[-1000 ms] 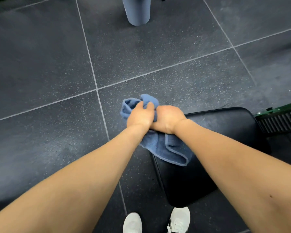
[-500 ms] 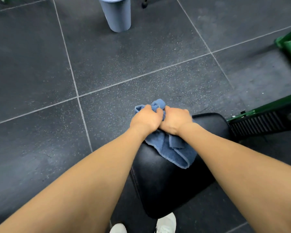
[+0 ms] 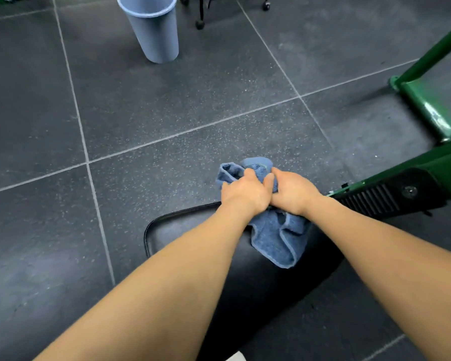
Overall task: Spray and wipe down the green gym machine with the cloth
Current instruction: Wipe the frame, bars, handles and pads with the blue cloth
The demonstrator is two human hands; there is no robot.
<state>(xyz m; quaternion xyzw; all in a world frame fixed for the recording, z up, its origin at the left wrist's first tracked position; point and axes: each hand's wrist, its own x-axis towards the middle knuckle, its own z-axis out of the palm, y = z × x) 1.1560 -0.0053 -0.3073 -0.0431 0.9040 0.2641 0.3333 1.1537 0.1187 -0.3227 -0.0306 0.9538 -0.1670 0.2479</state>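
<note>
cloth [image 3: 276,238] bunched in both hands over the black pad [image 3: 245,295] of the green gym machine [image 3: 440,175]

head view: left hand [image 3: 244,194] and right hand [image 3: 293,195] sit knuckle to knuckle, each with fingers curled into the cloth, gripping it. the cloth is blue terry, crumpled, one fold poking out past the fingertips, a longer flap hanging below the wrists onto the pad. the green frame runs off to the right of the right hand; a pale blue bin [image 3: 151,29] stands well beyond the left hand. risk, as i judge it: wadded this tight, little fabric meets the pad, so strokes may leave streaks, and the loose flap could drag or slip free. no spray bottle in view.
</note>
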